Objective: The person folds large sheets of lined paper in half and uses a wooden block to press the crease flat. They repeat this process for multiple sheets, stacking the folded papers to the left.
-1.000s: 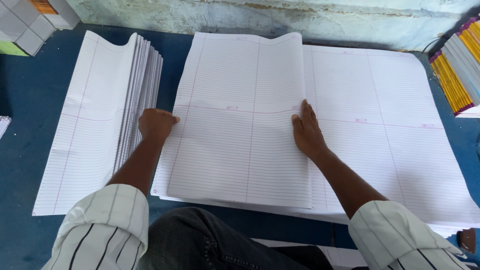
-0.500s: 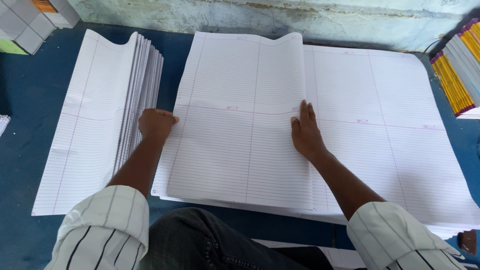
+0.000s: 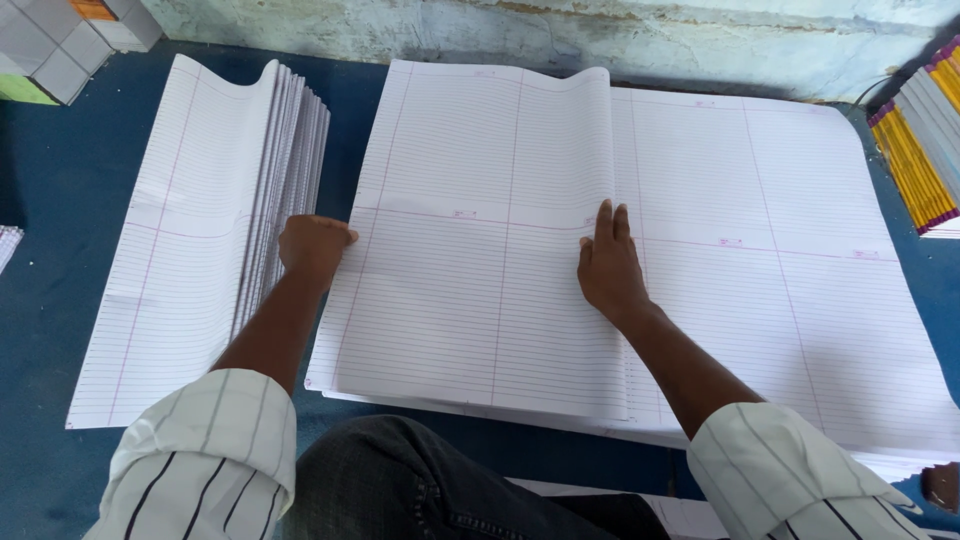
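Folded ruled sheet (image 3: 470, 290) atop flat stack (image 3: 780, 260)

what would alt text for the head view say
Seen from above, a person folds a large ruled sheet over a flat pile of sheets on a blue floor, right hand flat on the fold's edge, left hand closed at its left edge. A stack of folded sheets lies to the left.

Even, soft daylight; white paper (image 3: 470, 290) bright, no glare; faint shadows; sharp, slight edge distortion.
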